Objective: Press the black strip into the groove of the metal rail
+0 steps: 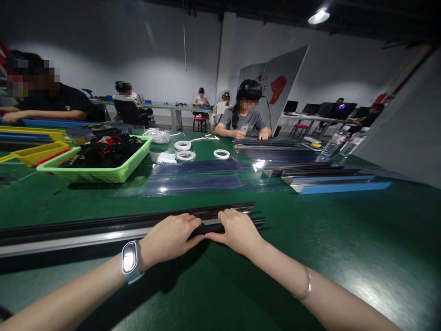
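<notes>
A long black and silver metal profile [113, 235] lies across the green table, running out of view at the left. My left hand [172, 235] is wrapped over its front rail near the right end, thumb below. Just to the right, my right hand [237, 230] grips the same rail, with the two thumb tips nearly touching. Dark rail shows between the hands, and the profile's right end [260, 222] sticks out past my right hand. Whatever lies under my fingers is hidden.
A green basket [129, 168] of black and red parts stands at the back left. Tape rolls [221, 154] and clear plastic sheets [196, 184] lie beyond the profile. More profiles [344, 187] and water bottles [332, 145] are at the right. A co-worker [246, 115] sits opposite.
</notes>
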`<state>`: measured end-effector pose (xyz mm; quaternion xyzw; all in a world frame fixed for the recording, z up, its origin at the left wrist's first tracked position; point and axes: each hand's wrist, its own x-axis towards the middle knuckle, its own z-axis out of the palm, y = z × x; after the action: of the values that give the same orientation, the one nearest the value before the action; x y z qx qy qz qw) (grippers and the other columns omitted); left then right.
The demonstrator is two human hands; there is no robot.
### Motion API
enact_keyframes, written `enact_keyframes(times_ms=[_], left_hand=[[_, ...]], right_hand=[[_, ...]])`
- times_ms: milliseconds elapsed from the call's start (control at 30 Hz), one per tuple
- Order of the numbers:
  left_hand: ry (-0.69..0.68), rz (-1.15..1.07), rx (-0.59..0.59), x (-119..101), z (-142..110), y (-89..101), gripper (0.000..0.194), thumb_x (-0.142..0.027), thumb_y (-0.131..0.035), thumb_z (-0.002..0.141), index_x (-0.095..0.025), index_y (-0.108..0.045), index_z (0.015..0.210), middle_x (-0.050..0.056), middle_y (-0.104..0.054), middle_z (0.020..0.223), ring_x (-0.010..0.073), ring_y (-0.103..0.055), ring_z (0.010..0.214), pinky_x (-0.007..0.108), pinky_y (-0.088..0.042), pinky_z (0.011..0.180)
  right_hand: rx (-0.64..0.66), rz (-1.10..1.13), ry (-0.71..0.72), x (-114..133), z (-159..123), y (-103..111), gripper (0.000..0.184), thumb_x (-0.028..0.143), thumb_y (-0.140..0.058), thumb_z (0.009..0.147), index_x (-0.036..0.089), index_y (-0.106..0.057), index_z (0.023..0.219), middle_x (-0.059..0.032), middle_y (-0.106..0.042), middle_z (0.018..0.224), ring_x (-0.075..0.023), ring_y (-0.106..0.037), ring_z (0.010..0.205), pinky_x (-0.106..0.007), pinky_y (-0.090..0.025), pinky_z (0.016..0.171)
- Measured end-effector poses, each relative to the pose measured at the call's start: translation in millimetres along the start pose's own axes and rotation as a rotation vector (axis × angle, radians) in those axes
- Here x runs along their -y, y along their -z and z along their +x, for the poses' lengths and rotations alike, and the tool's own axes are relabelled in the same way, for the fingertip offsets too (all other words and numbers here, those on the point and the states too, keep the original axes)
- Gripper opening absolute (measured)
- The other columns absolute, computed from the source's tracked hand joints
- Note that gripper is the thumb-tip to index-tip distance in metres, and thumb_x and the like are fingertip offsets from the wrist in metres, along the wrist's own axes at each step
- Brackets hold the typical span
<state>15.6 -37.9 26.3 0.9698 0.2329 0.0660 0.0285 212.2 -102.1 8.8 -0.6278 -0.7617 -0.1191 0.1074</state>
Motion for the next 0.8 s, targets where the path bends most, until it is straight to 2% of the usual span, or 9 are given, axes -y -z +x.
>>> enact_keyframes(times_ms=[333,800], left_hand=[[-0.002,-0.003,-0.011,-0.7,0.0,-0.1,0.027,-0.040,-0.040,0.091,-0.019,-0.055,0.096,0.005,-0.062,0.089,0.0203,-0.060,0.087,0.032,-0.047,0.077],[-0.009,-0.001,-0.008,-0.1,-0.7,-1.1,0.025,-0.039,-0.040,0.091,-0.020,-0.055,0.095,0.004,-0.062,0.090,0.0205,-0.060,0.087,0.033,-0.047,0.077]], right_hand=[[-0.062,0.031,0.047,-2.2,-3.0,-7.4,0.042,0.059,-0.054,0.077,0.017,-0.056,0.077,-0.0049,-0.063,0.076,-0.0194,-0.058,0.073,-0.028,-0.039,0.063],[-0.047,0.057,0.056,-3.1,-2.0,-8.1,0.040,0.058,-0.054,0.078,0.018,-0.055,0.077,-0.0035,-0.064,0.078,-0.0197,-0.059,0.076,-0.028,-0.040,0.065]])
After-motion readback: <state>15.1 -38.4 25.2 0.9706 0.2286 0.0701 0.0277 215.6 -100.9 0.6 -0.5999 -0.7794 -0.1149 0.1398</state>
